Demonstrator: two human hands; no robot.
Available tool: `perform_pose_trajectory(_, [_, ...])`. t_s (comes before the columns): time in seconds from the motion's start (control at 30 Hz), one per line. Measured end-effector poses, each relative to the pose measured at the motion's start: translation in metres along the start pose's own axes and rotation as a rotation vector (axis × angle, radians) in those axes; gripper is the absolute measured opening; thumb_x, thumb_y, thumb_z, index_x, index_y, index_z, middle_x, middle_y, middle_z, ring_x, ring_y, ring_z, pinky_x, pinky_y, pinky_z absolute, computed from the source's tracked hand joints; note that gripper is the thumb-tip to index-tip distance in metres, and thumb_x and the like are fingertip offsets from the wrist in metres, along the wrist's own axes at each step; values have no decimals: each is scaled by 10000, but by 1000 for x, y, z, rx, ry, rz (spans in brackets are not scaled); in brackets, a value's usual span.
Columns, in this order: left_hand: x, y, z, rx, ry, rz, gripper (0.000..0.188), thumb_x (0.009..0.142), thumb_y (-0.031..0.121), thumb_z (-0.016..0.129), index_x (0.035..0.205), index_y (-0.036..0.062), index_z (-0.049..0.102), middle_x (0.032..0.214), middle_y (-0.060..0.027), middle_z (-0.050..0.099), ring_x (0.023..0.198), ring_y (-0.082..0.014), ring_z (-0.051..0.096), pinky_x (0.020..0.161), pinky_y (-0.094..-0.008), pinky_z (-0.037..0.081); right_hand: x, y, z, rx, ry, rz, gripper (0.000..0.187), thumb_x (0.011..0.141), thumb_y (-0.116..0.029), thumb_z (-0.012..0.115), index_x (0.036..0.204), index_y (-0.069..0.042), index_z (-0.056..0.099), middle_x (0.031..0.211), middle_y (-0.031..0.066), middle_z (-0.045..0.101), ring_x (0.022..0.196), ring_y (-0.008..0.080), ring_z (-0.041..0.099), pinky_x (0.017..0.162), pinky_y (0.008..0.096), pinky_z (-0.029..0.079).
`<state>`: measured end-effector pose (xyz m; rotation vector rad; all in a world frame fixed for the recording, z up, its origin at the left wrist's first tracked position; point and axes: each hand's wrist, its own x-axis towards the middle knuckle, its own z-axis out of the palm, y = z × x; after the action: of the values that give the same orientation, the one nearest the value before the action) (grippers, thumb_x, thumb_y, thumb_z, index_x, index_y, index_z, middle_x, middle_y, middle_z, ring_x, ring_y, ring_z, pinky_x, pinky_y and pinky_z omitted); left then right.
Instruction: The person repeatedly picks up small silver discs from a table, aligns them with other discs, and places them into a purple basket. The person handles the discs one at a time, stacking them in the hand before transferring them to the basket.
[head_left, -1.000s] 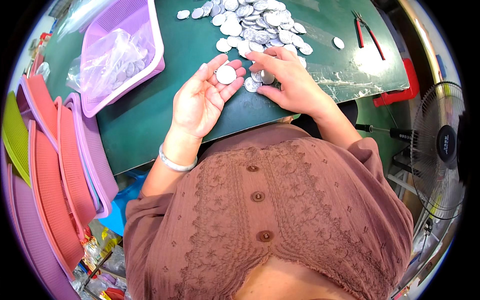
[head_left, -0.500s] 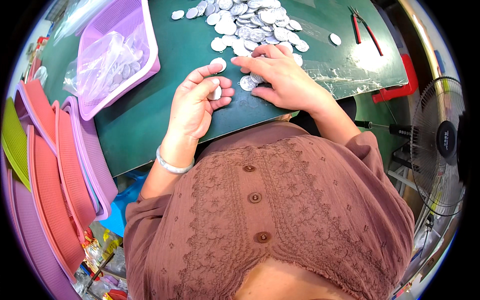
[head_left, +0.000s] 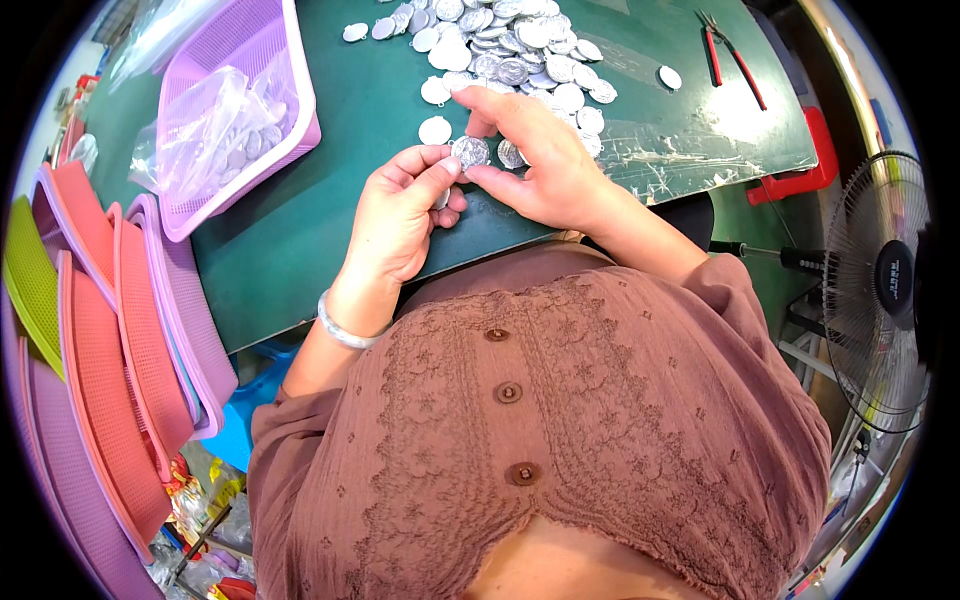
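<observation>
Notably, black fan hub (head_left: 893,285) bears pale lettering; left hand (head_left: 402,212) newly pinches embossed round silver medallion (head_left: 471,151); right hand's (head_left: 552,165) hold indeterminable.

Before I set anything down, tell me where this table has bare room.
Bare green tabletop: between the purple basket, left hand and near edge; between the disc pile and red-handled pliers, except one disc. Crowded: the pile and between left hand and right hand.

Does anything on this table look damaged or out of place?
The green table has pale, ragged marks near its right front edge, perhaps wear. One disc lies apart from the pile, near the red-handled pliers.
</observation>
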<state>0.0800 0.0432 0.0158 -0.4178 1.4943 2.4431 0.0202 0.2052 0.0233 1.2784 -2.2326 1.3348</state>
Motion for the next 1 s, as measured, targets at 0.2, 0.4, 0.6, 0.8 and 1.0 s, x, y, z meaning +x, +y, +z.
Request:
perform_pose_trajectory(0.2, [0,5,2,-38,7,27,141,840,90,536,943,-4,557,776,-62,590,588,-99,516,486,-196,393,-7,7,-5,563,-23,366,510,779,23,557,1252,-44,377,866,25,542,817,84,514,724,226,423])
perform_pose_trajectory(0.4, [1,2,3,-70,12,22,132,842,94,537,932,2,567,774,-67,594,610,-110,535,489,-209,407,-6,1,-8,765,-9,525,492,793,32,540,1251,-24,368,858,35,546,797,73,521,726,218,427])
perform_pose_trajectory(0.6, [0,2,5,-66,-23,52,223,850,101,532,1050,5,553,824,-64,598,669,-105,554,580,-211,455,-7,-1,-7,635,26,434,497,776,39,560,1237,-23,384,860,37,558,782,80,528,722,216,422])
perform_pose_trajectory(0.8, [1,-2,5,-94,-159,132,329,847,71,529,1165,-3,486,863,-49,587,755,-101,544,665,-211,454,-7,-4,0,449,81,174,525,714,41,613,1198,-67,439,862,49,597,715,96,545,650,230,456])
perform_pose_trajectory(1.0, [-1,1,8,-139,-113,102,345,832,26,524,1173,-1,479,893,-60,585,747,-106,558,671,-212,471,-7,-7,0,330,154,163,562,685,44,630,1199,-77,439,885,48,591,714,121,534,636,237,453])
